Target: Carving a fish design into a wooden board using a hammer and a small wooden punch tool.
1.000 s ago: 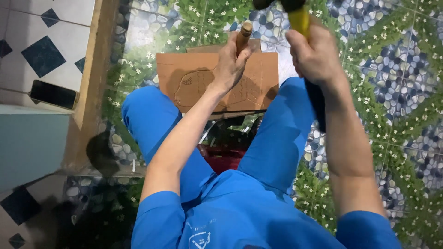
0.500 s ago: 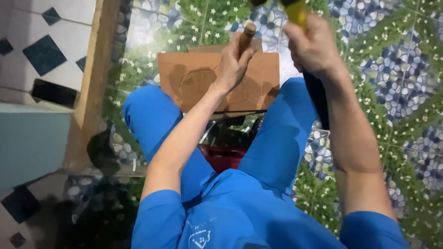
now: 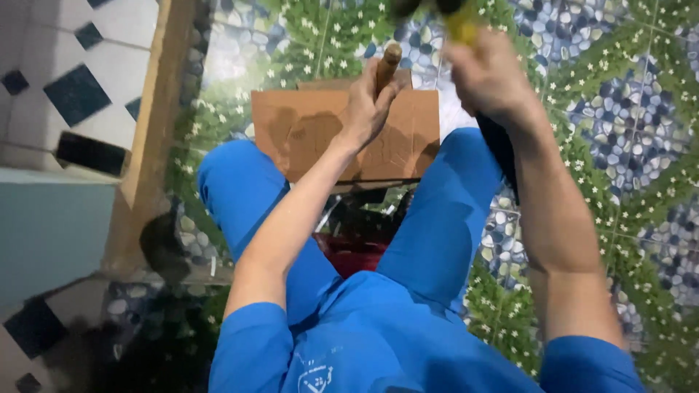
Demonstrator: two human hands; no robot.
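Two hands: left hand (image 3: 370, 98) grips one chisel (image 3: 388, 64).

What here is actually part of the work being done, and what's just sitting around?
In use:
- left hand gripping a wooden-handled tool upright on the board
- right hand raised, holding a yellow-handled tool, its head blurred
- brown board across the knees

Just around:
- wooden post at the left
- pebble-and-leaf patterned floor
- red object between the legs, unclear what
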